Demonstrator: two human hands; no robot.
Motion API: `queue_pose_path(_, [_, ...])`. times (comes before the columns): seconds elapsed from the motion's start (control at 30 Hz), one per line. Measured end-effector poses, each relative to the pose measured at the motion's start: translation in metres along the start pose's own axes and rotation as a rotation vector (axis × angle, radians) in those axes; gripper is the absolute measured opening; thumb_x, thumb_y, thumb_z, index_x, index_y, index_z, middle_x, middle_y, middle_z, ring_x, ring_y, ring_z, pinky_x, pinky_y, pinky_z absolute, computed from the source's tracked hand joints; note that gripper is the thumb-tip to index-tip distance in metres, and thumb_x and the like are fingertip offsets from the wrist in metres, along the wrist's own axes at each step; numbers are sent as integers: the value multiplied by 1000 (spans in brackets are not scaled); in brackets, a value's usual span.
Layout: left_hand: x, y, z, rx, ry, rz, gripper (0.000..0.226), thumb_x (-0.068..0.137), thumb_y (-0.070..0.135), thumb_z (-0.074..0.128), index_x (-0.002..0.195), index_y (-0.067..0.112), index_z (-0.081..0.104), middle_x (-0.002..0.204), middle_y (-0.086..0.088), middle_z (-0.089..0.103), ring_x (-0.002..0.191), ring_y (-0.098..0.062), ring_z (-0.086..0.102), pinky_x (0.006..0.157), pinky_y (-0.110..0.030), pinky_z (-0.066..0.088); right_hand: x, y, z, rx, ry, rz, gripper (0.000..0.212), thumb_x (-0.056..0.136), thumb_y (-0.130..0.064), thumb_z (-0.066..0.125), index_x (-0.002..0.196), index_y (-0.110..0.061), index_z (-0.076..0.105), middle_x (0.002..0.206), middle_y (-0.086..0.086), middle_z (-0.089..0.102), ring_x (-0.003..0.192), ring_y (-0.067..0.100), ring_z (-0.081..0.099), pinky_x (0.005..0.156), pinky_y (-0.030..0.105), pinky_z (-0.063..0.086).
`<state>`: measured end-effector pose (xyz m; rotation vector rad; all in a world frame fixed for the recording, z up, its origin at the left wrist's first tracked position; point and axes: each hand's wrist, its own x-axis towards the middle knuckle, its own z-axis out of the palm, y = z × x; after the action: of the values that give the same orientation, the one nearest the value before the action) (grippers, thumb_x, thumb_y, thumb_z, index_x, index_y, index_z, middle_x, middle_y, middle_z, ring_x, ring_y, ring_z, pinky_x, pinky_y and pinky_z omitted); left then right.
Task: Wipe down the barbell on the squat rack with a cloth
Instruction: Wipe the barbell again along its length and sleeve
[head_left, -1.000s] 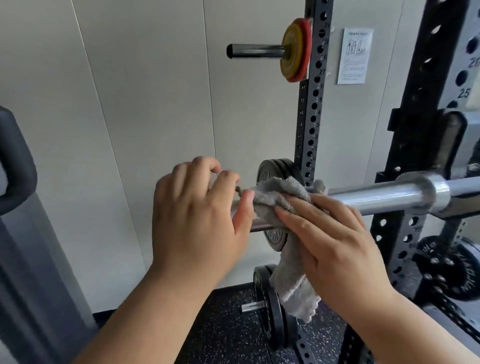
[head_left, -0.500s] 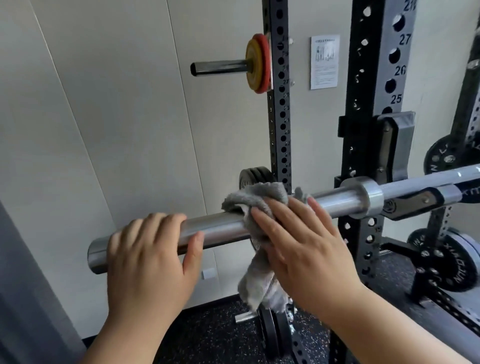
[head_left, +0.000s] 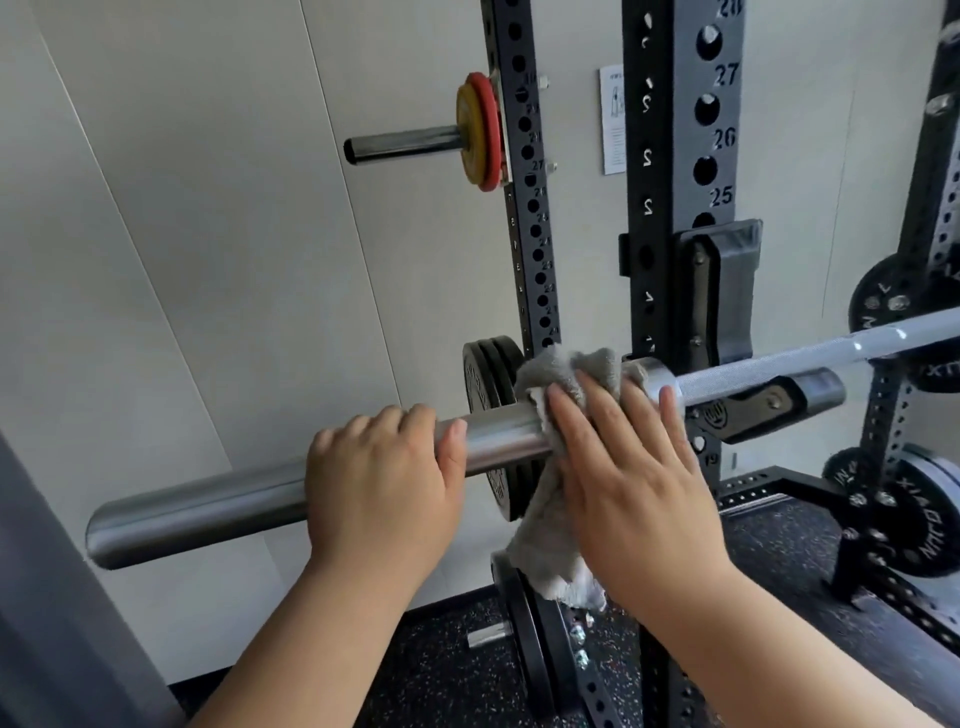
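A steel barbell lay across a black squat rack, resting on a hook bolted to the near upright, its thick smooth end pointing left toward a pale wall. The left hand curled over the top of that thick end, gripping it, knuckles up. Just to its right, the right hand pressed a grey cloth against the bar beside the collar, fingers straight and spread; the thumb was hidden. The cloth was bunched over the bar and hung below it. Behind the hands, black plates sat on the far upright, with yellow and red plates on a peg higher up. The floor was dark and speckled.
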<state>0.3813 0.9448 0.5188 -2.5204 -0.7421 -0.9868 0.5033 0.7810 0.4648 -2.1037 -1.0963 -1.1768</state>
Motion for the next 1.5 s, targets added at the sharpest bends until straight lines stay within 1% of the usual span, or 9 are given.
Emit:
queue_pose_path(0.13, [-16, 14, 6, -22, 110, -73, 40, 100, 42, 39, 102, 16, 69, 94, -7, 68, 86, -37, 60, 83, -48, 41, -9, 1, 9, 87, 58, -92, 70, 89, -13, 64, 158, -13, 48, 169, 6, 36, 158, 36, 29, 131, 57, 20])
queue_pose_path(0.33, [-37, 36, 12, 41, 56, -58, 64, 90, 50, 54, 135, 5, 60, 125, -23, 58, 118, -48, 54, 113, -70, 25, 1, 39, -9, 151, 171, -92, 36, 94, -21, 65, 128, -16, 75, 143, -3, 67, 126, 25, 63, 104, 45, 50])
queue_pose_path(0.43, [-20, 55, 0, 55, -39, -8, 67, 95, 62, 39, 131, 10, 62, 115, -16, 64, 107, -43, 58, 107, -67, 35, 10, 60, -24, 215, 292, 0, 29, 104, -16, 58, 125, -5, 75, 130, 6, 72, 113, 32, 61, 104, 40, 51])
queue_pose_path(0.53, [9, 78, -7, 27, -126, 89, 68, 98, 69, 23, 120, 20, 65, 96, -5, 69, 85, -35, 64, 84, -48, 46, 13, 70, -26, 184, 267, 53, 35, 107, -15, 53, 138, -3, 66, 142, 11, 65, 136, 33, 54, 124, 39, 36])
queue_pose_path(0.63, [37, 108, -10, -4, -90, 186, 60, 99, 62, 11, 103, 30, 61, 86, 1, 70, 77, -31, 69, 63, -37, 39, -10, 66, 0, 206, 52, 38, 54, 112, -23, 45, 160, -2, 37, 169, 17, 33, 161, 31, 21, 131, 50, 25])
queue_pose_path(0.73, [56, 131, -2, -51, -38, 255, 52, 101, 52, 11, 103, 29, 58, 86, 0, 71, 79, -29, 70, 59, -34, 34, -33, 82, 14, 140, 36, 28, 72, 98, -10, 64, 161, 3, 31, 169, 23, 29, 162, 39, 16, 128, 58, 26])
queue_pose_path(0.83, [62, 138, -1, -55, -3, 248, 60, 101, 57, 11, 103, 30, 64, 63, -2, 66, 57, -32, 67, 50, -30, 29, -32, 87, 13, 63, 27, 87, 71, 105, -33, 52, 162, 3, 28, 170, 23, 24, 163, 40, 9, 132, 54, 17])
queue_pose_path(1.0, [61, 137, 4, -43, 12, 265, 67, 104, 62, 7, 92, 24, 60, 50, -3, 57, 40, -36, 58, 47, -25, 23, -11, 80, 13, 214, -15, 102, 86, 104, -58, 50, 158, 7, 35, 164, 24, 38, 163, 40, 7, 129, 57, 24])
queue_pose_path(1.5, [56, 143, 4, -30, -65, 180, 52, 100, 57, 25, 78, 23, 57, 52, -1, 56, 46, -38, 57, 49, -28, 24, -42, 83, 33, 131, 36, 105, 91, 80, -19, 73, 158, 8, 33, 170, 30, 18, 160, 45, 16, 127, 57, 30])
